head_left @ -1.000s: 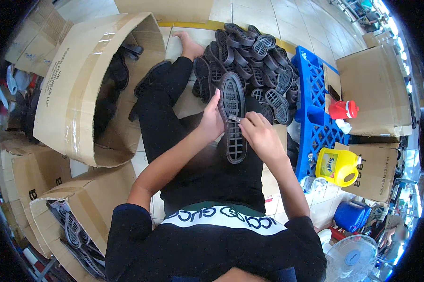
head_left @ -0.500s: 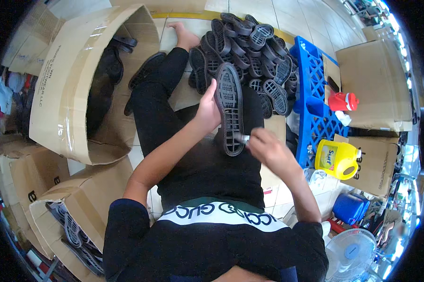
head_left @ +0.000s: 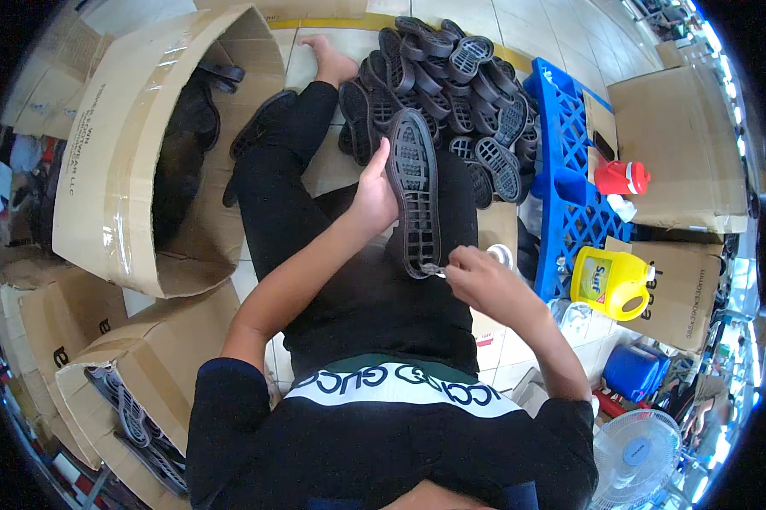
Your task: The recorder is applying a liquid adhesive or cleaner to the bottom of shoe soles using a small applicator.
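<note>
A dark shoe sole (head_left: 414, 161) with a lattice of open cells stands lengthwise over my lap. My left hand (head_left: 375, 195) grips its left edge, thumb pointing up along the side. My right hand (head_left: 487, 283) is closed in a pinch on a small thin pale tool (head_left: 432, 270). The tool's tip lies against the inner rim at the sole's near end; its exact kind is too small to make out. Just beyond my right hand, a small round white container (head_left: 502, 255) shows in part.
A heap of dark soles (head_left: 451, 76) lies ahead, beside a blue plastic pallet (head_left: 561, 183). On the right are a red jug (head_left: 621, 178), a yellow bottle (head_left: 608, 285) and a fan (head_left: 636, 459). Cardboard boxes (head_left: 115, 161) holding soles stand on the left.
My right hand has shifted slightly down and right, and the tool's tip now rests at the sole's near rim. The round white container has come into view. My left hand keeps its grip.
</note>
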`<act>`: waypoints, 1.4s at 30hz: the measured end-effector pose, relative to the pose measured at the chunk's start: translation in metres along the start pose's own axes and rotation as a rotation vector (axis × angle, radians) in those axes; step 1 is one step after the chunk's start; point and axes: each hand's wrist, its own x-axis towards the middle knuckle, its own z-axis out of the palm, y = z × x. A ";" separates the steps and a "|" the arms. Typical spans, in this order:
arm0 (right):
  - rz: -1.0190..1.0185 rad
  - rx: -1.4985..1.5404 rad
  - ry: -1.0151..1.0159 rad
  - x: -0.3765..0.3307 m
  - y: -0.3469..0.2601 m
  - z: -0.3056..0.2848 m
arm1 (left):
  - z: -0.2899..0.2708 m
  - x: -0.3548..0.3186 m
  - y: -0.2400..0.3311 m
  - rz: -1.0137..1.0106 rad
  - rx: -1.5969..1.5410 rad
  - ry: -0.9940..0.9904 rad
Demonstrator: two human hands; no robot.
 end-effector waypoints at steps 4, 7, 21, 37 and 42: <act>0.071 -0.114 0.274 0.029 0.012 0.004 | -0.006 -0.001 0.002 0.002 -0.008 0.006; 0.107 -0.284 0.275 0.042 0.014 0.009 | -0.006 0.001 -0.001 0.012 -0.014 0.043; 0.400 0.814 1.063 0.007 0.062 0.056 | -0.010 -0.007 -0.014 -0.255 0.722 0.246; 0.568 1.609 1.589 0.032 0.121 0.135 | 0.061 0.154 0.031 -0.157 0.559 0.003; 0.577 1.769 1.616 0.031 0.119 0.136 | 0.010 0.241 0.063 0.073 0.708 0.228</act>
